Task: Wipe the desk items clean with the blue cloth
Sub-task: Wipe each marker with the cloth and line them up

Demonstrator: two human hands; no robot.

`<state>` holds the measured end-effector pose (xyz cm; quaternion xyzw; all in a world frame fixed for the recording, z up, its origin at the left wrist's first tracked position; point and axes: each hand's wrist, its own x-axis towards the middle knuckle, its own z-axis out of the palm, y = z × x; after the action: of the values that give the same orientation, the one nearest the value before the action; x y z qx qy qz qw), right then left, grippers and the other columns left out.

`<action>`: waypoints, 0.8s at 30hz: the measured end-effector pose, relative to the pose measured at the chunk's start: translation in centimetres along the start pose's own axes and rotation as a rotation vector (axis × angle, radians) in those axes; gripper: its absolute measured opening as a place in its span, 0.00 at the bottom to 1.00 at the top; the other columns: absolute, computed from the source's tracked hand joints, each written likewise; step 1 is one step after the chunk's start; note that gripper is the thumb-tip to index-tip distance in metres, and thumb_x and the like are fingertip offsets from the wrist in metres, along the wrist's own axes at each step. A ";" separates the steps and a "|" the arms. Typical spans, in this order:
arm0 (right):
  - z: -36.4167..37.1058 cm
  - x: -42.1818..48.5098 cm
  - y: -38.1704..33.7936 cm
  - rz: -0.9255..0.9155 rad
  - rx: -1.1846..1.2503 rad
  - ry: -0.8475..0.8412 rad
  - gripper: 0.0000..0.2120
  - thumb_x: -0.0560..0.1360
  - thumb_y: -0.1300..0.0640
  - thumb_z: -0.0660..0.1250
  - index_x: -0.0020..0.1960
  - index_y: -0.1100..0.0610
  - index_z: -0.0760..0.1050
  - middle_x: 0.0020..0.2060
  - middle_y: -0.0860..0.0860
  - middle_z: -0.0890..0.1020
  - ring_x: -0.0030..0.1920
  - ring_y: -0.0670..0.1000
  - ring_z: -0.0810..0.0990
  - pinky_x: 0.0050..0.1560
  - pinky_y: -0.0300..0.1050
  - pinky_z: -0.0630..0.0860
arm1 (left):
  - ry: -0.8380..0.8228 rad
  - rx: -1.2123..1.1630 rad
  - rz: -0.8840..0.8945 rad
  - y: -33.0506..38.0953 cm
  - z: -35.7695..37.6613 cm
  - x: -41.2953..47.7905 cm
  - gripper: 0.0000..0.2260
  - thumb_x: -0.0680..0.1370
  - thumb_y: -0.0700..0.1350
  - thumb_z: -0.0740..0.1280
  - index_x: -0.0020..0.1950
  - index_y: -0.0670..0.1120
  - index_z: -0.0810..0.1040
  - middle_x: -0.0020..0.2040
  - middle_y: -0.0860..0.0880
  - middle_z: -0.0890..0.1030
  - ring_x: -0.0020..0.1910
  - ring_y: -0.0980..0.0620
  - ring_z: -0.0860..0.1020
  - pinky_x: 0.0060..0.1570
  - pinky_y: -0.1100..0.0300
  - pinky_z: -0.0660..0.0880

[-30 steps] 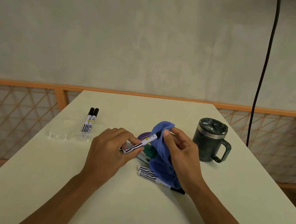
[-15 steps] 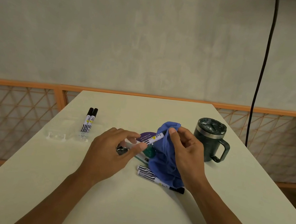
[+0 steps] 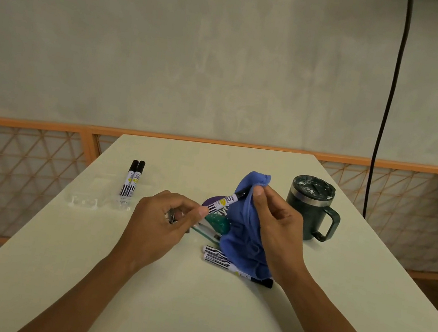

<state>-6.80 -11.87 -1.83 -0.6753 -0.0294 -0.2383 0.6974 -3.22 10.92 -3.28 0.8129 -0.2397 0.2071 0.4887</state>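
My left hand [image 3: 160, 221] pinches the tail end of a white marker [image 3: 223, 202] with a black cap and zebra stripes. My right hand [image 3: 277, 225] holds the blue cloth [image 3: 243, 226] bunched around the marker's capped end, thumb pressed on the fabric. The cloth hangs down to the table. Under it lie two more striped markers [image 3: 221, 263] and a green pen [image 3: 206, 232]. A purple round item [image 3: 213, 202] and a teal object [image 3: 219, 222] are partly hidden behind the marker and cloth.
Two black-capped markers [image 3: 132, 178] rest in a clear plastic tray [image 3: 88, 197] at the left. A dark green lidded mug [image 3: 310, 205] stands right of the cloth. An orange lattice rail [image 3: 13, 163] borders the white table [image 3: 189, 317]. A black cable [image 3: 387, 105] hangs at the right.
The marker has slid farther out of the cloth toward the left, so its black cap shows. Both hands shifted slightly right and the cloth's top rose.
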 end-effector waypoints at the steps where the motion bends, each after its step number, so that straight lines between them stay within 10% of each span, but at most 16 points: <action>1: 0.2 0.0 0.1 0.023 0.006 0.002 0.06 0.81 0.49 0.73 0.52 0.39 0.87 0.48 0.45 0.89 0.52 0.43 0.87 0.53 0.40 0.84 | -0.001 0.013 0.019 0.0 0.1 -0.1 0.07 0.78 0.56 0.75 0.49 0.55 0.89 0.41 0.57 0.85 0.43 0.48 0.80 0.42 0.57 0.78; 5: 0.6 0.1 0.6 0.076 -0.030 0.039 0.21 0.72 0.41 0.81 0.62 0.48 0.85 0.43 0.63 0.83 0.45 0.55 0.85 0.54 0.58 0.84 | -0.023 0.037 0.084 0.1 0.5 -0.3 0.06 0.78 0.56 0.75 0.50 0.55 0.88 0.42 0.58 0.84 0.43 0.49 0.80 0.41 0.50 0.81; 12: 0.1 0.4 0.3 0.088 0.078 0.060 0.05 0.79 0.52 0.76 0.54 0.50 0.86 0.43 0.50 0.90 0.46 0.47 0.89 0.43 0.35 0.82 | -0.016 0.073 0.119 0.2 0.6 -0.2 0.08 0.78 0.58 0.75 0.50 0.54 0.88 0.42 0.60 0.84 0.44 0.50 0.81 0.42 0.57 0.79; 18: 0.1 0.4 0.7 0.114 0.038 0.003 0.19 0.86 0.40 0.61 0.54 0.50 0.86 0.50 0.61 0.86 0.56 0.63 0.85 0.60 0.62 0.84 | 0.029 0.074 0.104 -0.7 0.3 -0.1 0.08 0.78 0.56 0.75 0.50 0.53 0.89 0.42 0.58 0.85 0.42 0.49 0.81 0.39 0.58 0.77; 24: -0.1 0.4 0.4 0.133 0.084 -0.112 0.16 0.85 0.53 0.67 0.72 0.45 0.77 0.64 0.38 0.83 0.65 0.38 0.81 0.64 0.37 0.80 | 0.053 0.122 0.125 -0.6 0.2 0.0 0.07 0.78 0.55 0.76 0.49 0.53 0.88 0.42 0.58 0.84 0.40 0.50 0.80 0.38 0.66 0.71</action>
<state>-6.31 -12.07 -2.02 -0.6581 -0.0336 -0.1520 0.7366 -2.83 10.95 -3.79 0.8188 -0.2640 0.2729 0.4306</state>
